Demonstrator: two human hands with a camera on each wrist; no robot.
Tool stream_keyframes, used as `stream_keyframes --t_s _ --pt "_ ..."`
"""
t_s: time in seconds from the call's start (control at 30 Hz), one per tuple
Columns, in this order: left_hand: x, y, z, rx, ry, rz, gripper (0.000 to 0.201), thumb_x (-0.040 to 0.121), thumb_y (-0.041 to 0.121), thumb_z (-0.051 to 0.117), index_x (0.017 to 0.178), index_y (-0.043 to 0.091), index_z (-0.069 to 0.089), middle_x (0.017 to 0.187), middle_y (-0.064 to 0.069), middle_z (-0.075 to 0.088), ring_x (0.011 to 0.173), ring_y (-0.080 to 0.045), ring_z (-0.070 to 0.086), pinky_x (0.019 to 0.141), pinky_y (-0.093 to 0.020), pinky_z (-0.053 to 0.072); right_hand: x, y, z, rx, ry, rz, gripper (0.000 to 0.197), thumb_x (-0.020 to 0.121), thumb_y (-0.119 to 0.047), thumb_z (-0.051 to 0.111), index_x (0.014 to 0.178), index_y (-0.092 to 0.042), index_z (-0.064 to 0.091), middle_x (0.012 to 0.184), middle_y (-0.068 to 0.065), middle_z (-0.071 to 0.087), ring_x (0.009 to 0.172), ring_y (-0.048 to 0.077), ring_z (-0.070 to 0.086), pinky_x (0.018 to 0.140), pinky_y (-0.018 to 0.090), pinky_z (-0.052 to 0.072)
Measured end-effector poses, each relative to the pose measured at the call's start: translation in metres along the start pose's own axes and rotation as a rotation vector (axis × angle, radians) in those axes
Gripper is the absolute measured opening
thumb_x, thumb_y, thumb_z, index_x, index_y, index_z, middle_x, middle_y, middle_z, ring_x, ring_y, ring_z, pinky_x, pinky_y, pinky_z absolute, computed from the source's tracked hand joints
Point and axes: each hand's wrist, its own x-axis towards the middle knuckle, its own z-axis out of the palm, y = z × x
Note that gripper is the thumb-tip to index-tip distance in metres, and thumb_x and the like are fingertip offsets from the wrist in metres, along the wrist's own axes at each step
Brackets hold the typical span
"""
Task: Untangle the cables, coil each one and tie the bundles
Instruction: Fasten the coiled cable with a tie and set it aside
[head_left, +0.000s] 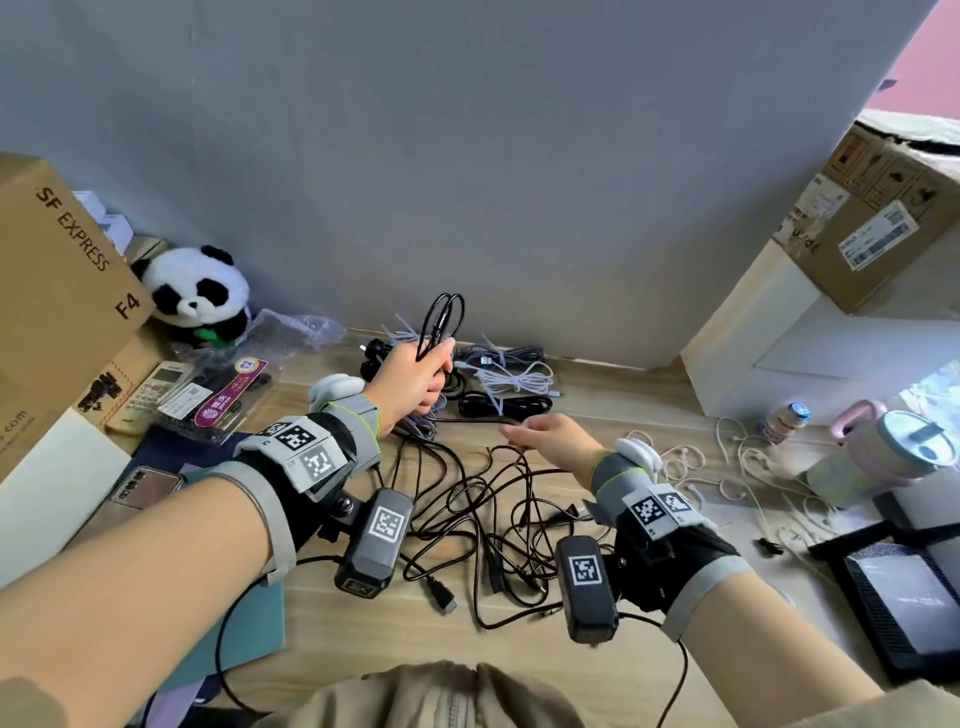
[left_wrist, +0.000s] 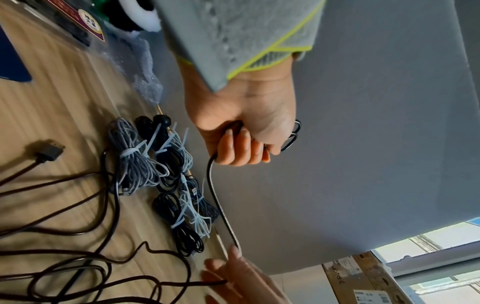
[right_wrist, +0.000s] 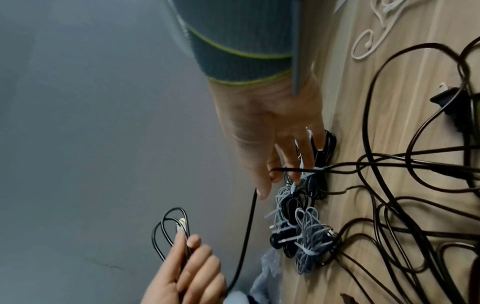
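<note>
My left hand (head_left: 423, 371) is raised near the back wall and grips a few loops of a thin black cable (head_left: 444, 316). The left wrist view shows the fingers (left_wrist: 240, 147) curled round the loops. The same cable (left_wrist: 217, 197) runs down to my right hand (head_left: 540, 434), which pinches it between thumb and fingers (right_wrist: 262, 185). From there it drops into a tangle of dark cables (head_left: 483, 519) on the wooden table. Several coiled bundles tied with white zip ties (head_left: 511, 382) lie by the wall behind both hands.
A panda plush (head_left: 200, 293) and a cardboard box (head_left: 57, 291) stand at the left, another box (head_left: 883, 218) at the right. Loose white cables (head_left: 727, 467), a small bottle (head_left: 784, 421), a pink tumbler (head_left: 893, 447) and a black mesh pouch (head_left: 904, 597) lie to the right.
</note>
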Motion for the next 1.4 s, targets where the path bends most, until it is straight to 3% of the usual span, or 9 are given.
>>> stream_keyframes --t_s 0.07,0.27,0.5,0.67,0.83,0.97,1.17,1.27,1.4 --pt "-0.001 -0.004 -0.001 -0.004 0.008 -0.030 0.033 0.099 0.032 0.044 0.072 0.014 0.042 0.045 0.006 0.028 0.034 -0.008 0.021 0.036 -0.014 0.018 -0.001 0.000 -0.005 0.028 0.058 0.003 0.031 0.090 -0.041 0.061 0.080 -0.012 0.059 0.074 0.003 0.048 0.073 0.015 0.045 0.065 0.025 0.038" --pt "-0.006 -0.002 0.005 0.081 -0.058 -0.014 0.027 0.095 0.031 0.054 0.075 0.016 0.043 0.044 0.009 0.030 0.038 -0.008 0.021 0.038 -0.017 0.018 0.002 -0.006 -0.004 0.190 0.200 -0.056 0.027 0.091 -0.029 0.063 0.071 -0.012 0.070 0.076 0.006 0.072 0.070 0.015 0.064 0.074 0.029 0.056" --pt "-0.011 0.001 0.013 0.163 -0.094 0.054 0.021 0.084 0.018 0.070 0.082 0.008 0.051 0.055 0.001 0.042 0.033 -0.004 0.033 0.034 -0.016 0.028 -0.014 -0.048 -0.019 0.360 0.203 -0.148 0.021 0.092 -0.018 0.062 0.078 -0.004 0.069 0.060 0.005 0.068 0.050 0.011 0.064 0.052 0.021 0.053" --pt "-0.009 0.006 0.024 0.067 -0.055 0.053 0.034 0.076 0.008 0.075 0.090 0.026 0.049 0.094 0.012 0.057 0.074 0.012 0.055 0.054 -0.006 0.043 -0.025 -0.073 -0.028 0.402 0.221 -0.187 0.020 0.090 -0.013 0.062 0.073 -0.005 0.069 0.051 0.001 0.064 0.043 0.009 0.060 0.045 0.017 0.050" --pt "-0.019 0.014 0.022 0.164 -0.216 -0.011 0.019 0.079 0.020 0.074 0.090 0.013 0.060 0.068 0.002 0.067 0.042 -0.006 0.041 0.038 -0.018 0.032 -0.031 -0.081 -0.035 0.448 0.209 -0.192 0.018 0.088 -0.009 0.063 0.072 -0.004 0.069 0.053 0.003 0.064 0.046 0.011 0.060 0.047 0.017 0.050" --pt "-0.023 0.014 0.023 0.243 -0.250 0.030 0.009 0.085 0.016 0.068 0.079 0.010 0.067 0.068 -0.001 0.067 0.041 -0.006 0.041 0.041 -0.016 0.033 -0.032 -0.084 -0.034 0.517 0.186 -0.210 0.020 0.089 -0.006 0.060 0.070 -0.003 0.068 0.053 0.004 0.063 0.047 0.011 0.062 0.049 0.018 0.052" --pt "-0.021 0.009 0.024 0.205 -0.332 -0.013 0.017 0.090 0.018 0.061 0.100 0.008 0.069 0.065 0.003 0.060 0.048 -0.008 0.044 0.046 -0.019 0.028 -0.030 -0.082 -0.030 0.633 0.194 -0.218 0.020 0.088 -0.004 0.059 0.069 -0.005 0.065 0.051 0.000 0.057 0.046 0.011 0.058 0.047 0.016 0.046" --pt "-0.023 0.005 0.028 0.127 -0.401 -0.036 0.012 0.092 0.013 0.057 0.088 0.010 0.068 0.070 0.005 0.065 0.055 -0.011 0.046 0.052 -0.025 0.031 -0.027 -0.080 -0.028 0.726 0.181 -0.211 0.021 0.087 0.001 0.054 0.068 -0.004 0.059 0.048 -0.001 0.050 0.045 0.012 0.052 0.046 0.017 0.043" --pt "-0.020 0.005 0.032 0.348 -0.312 0.033 0.015 0.094 0.016 0.055 0.082 0.010 0.063 0.074 0.011 0.061 0.062 0.010 0.053 0.062 -0.003 0.038 -0.027 -0.073 -0.026 0.801 0.144 -0.249 0.017 0.090 -0.002 0.052 0.075 -0.005 0.060 0.058 0.002 0.052 0.054 0.012 0.055 0.055 0.020 0.041"
